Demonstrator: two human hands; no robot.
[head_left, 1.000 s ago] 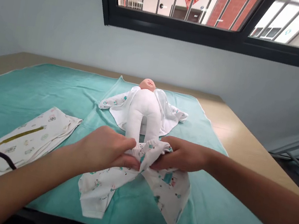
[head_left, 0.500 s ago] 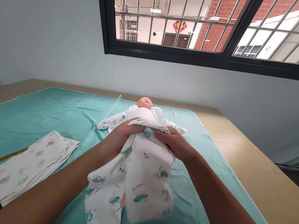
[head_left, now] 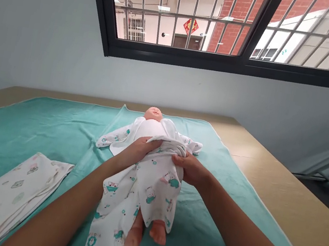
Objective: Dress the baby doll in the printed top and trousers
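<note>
Head view: both doll feet (head_left: 158, 232) now visible.

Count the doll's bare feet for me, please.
2. One foot shows at the inner edge of the pants' left leg in the picture; the other foot, to its right, pokes out below the hem.

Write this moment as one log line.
left hand: holds printed pants; right hand: holds pants; doll: lying, bare feet showing
</note>
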